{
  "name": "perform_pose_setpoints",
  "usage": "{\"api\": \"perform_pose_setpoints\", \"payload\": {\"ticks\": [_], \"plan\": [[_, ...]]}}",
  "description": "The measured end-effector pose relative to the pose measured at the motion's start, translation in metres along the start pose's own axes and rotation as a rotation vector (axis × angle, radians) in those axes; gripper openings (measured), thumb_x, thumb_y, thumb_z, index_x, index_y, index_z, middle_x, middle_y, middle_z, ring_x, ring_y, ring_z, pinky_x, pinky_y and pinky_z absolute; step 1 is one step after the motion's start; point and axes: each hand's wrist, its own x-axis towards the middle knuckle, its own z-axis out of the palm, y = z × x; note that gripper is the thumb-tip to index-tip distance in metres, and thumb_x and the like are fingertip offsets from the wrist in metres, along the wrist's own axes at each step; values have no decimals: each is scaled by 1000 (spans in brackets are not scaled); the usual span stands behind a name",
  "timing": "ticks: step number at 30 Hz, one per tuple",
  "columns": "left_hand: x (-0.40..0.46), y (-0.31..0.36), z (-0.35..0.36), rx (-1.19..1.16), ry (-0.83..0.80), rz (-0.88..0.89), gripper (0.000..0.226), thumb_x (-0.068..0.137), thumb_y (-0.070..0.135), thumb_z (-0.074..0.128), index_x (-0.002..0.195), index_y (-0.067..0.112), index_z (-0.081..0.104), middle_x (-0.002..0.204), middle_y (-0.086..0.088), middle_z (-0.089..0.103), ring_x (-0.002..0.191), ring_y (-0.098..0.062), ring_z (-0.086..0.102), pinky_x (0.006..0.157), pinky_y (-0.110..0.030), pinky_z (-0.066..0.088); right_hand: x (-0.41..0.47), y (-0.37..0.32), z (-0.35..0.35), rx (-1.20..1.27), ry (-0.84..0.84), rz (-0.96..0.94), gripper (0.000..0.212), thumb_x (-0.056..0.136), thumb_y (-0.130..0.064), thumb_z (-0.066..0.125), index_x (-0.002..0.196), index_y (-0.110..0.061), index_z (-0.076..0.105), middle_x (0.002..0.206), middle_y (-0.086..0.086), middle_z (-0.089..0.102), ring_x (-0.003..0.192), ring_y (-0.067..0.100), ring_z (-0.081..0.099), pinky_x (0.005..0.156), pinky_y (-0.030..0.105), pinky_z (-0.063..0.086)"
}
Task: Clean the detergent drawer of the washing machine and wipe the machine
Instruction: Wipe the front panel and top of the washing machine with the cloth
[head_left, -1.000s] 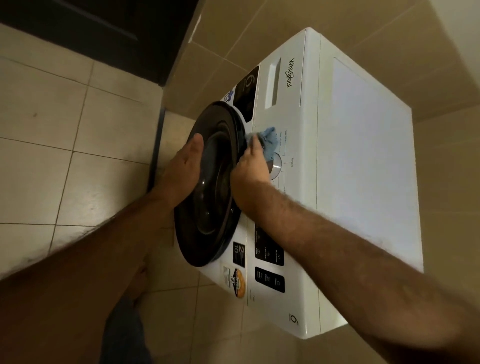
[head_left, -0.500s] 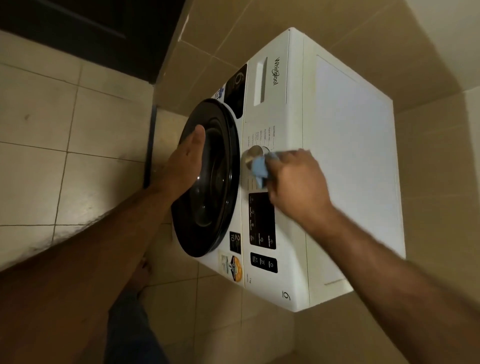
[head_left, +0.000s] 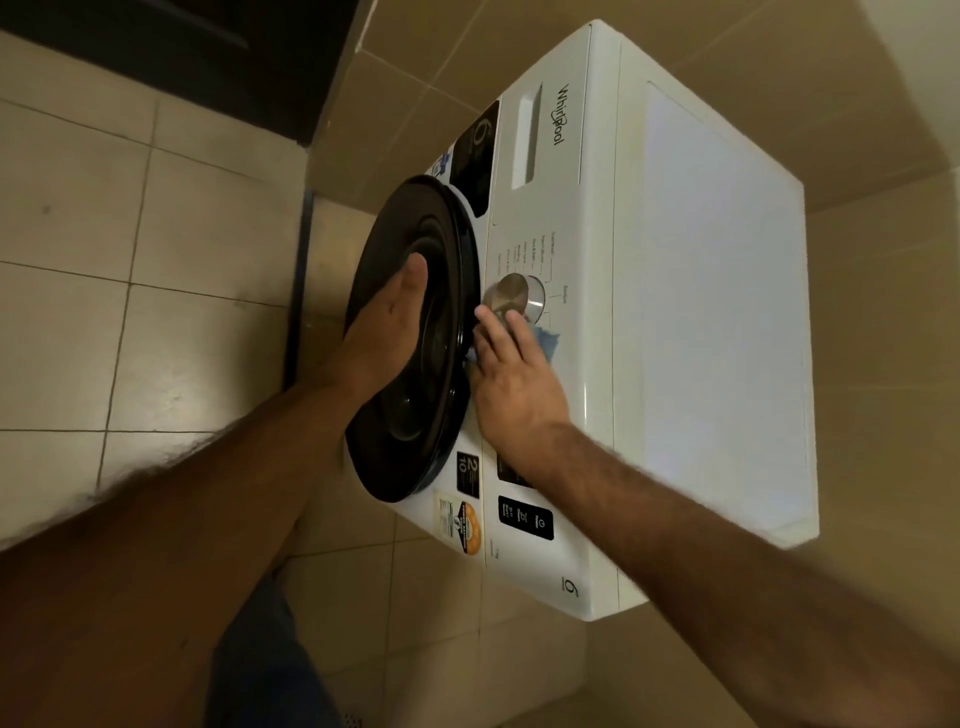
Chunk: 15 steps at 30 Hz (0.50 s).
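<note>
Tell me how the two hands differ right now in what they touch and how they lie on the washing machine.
The left hand lies on the dark round door, with no cloth under it; the right hand presses a blue cloth against the white control panel, just below the silver dial. The left hand's thumb points up the door; the right hand's fingers reach toward the dial. Both hands lie flat.

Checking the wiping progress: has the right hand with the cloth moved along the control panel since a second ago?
Yes. The right hand with the blue cloth has crossed the dial, from its drawer side to its display side.
</note>
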Motion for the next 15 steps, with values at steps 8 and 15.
{"api": "perform_pose_setpoints", "payload": {"ticks": [8,15], "plan": [[4,-2,-1,-5,-7,-72,113,59,98,10,150,34,29,156,6,32,144,-16,28,120,-44,19,-22,-12,7,210,-68,-34,54,98,-34,40,149,-14,36,160,15,19,150,32,7,120,51,-7],[-3,7,8,-41,-19,-59,122,50,99,15,151,31,29,157,2,30,145,-19,24,120,-45,16,-58,44,4,456,260,169,61,79,-28,72,136,-12,55,152,10,40,147,29,22,118,49,6]]}}
